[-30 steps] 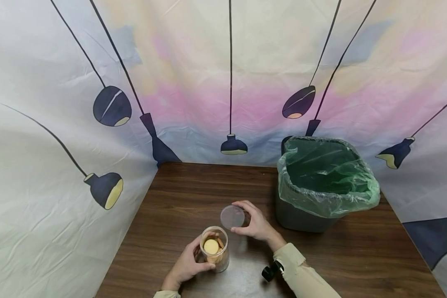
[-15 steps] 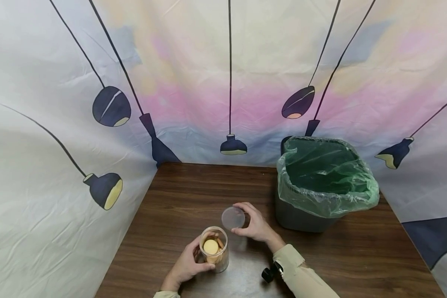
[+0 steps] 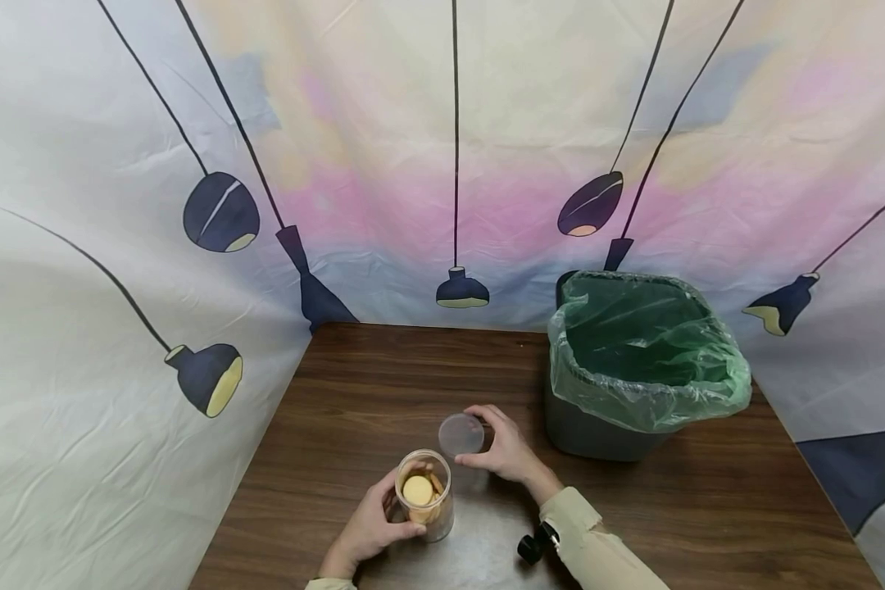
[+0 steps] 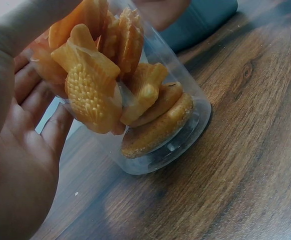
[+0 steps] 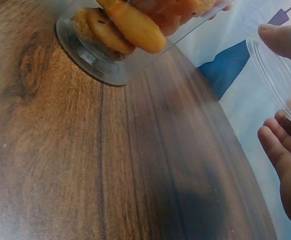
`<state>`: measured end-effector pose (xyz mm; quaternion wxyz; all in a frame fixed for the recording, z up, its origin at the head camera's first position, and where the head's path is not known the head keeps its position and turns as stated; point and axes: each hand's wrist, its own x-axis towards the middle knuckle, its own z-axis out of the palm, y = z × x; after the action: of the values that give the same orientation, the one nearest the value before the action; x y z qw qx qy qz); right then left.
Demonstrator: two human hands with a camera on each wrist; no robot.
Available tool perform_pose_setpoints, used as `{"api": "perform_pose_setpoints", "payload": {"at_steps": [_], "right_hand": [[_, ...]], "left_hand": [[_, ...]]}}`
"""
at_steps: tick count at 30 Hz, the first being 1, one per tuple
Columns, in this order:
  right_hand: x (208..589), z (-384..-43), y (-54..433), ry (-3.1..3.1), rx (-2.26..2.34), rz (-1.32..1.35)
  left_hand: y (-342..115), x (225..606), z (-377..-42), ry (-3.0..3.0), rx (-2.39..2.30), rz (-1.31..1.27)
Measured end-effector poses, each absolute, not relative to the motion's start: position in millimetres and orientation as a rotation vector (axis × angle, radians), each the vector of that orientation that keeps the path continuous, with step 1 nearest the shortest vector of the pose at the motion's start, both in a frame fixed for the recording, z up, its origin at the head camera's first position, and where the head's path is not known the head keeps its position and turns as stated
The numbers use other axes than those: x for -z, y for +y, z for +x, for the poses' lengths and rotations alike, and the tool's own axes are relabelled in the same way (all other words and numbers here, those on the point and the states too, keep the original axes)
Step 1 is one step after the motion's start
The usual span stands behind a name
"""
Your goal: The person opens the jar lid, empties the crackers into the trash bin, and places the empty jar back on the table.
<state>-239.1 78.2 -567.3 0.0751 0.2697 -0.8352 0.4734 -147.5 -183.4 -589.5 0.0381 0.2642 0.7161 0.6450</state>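
My left hand (image 3: 369,520) grips a clear plastic jar (image 3: 441,523) by its side, fingers behind it and thumb in front. The jar is uncovered and stands upright, its base right at the table top. Inside are several golden cookies (image 3: 417,490): a round one lies on top, and a fish-shaped cookie (image 4: 90,85) shows through the wall in the left wrist view. My right hand (image 3: 512,451) pinches a clear round lid (image 3: 460,434) by its edge between thumb and fingers. The lid is held tilted, just beyond the jar and to its right, apart from the rim.
A dark grey bin (image 3: 597,422) with a green plastic liner (image 3: 649,397) stands at the right back of the brown wooden table (image 3: 398,369). Behind and around hangs a cloth (image 3: 383,123) printed with lamps. A small black device (image 3: 531,547) sits at the right wrist.
My right hand and the lid have shifted very slightly toward the person. The left hand and the jar have hardly moved.
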Motion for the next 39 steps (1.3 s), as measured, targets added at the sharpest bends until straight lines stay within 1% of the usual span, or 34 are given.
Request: {"api": "perform_pose_setpoints", "payload": {"at_steps": [5,14,21,28,39], "right_hand": [[571,-239,77,-2.551,-1.424,0.747],[574,-239,75,-2.576,-1.492,0.708],[578,-239,75,-2.596,-1.499,0.688],[581,-239,75,-2.609,-1.512,0.667],[586,-237,76,-2.628,-1.458,0.629]], "left_hand": [[-183,588,-146,2.185,-1.985,0.776],[-184,590,-147,2.194,-1.991,0.825],[-183,588,-148,2.205,-1.985,0.912],[-183,587,-147,2.196,-1.987,0.857],[-183,591,-147,2.195,-1.994,0.897]]}}
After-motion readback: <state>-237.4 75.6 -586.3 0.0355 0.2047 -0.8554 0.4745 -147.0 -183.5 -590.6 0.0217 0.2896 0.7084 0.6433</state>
